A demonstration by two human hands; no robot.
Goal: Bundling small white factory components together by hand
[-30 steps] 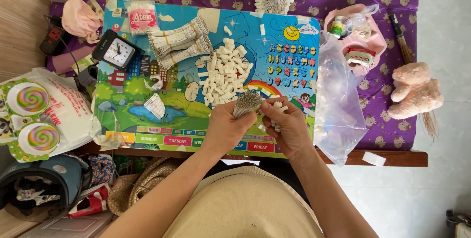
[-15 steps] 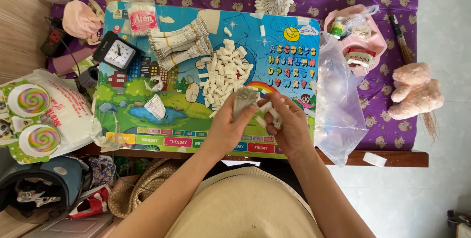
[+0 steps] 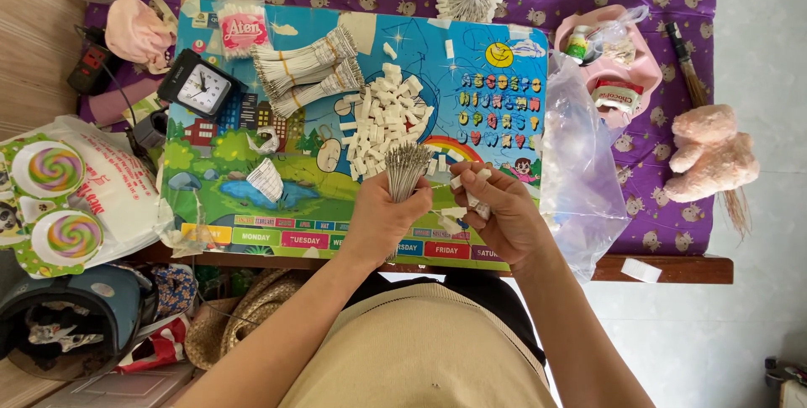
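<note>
I saw my left hand (image 3: 388,221) clenched around a bundle of thin grey sticks (image 3: 407,169), their tips fanned out upward, just below the pile of white pieces (image 3: 382,118) on the colourful play board (image 3: 252,206). My right hand (image 3: 502,215) was curled around a few small white pieces (image 3: 467,189), just right of the bundle. Two more banded bundles (image 3: 307,72) lay left of the pile, one clock (image 3: 202,87) beyond them.
</note>
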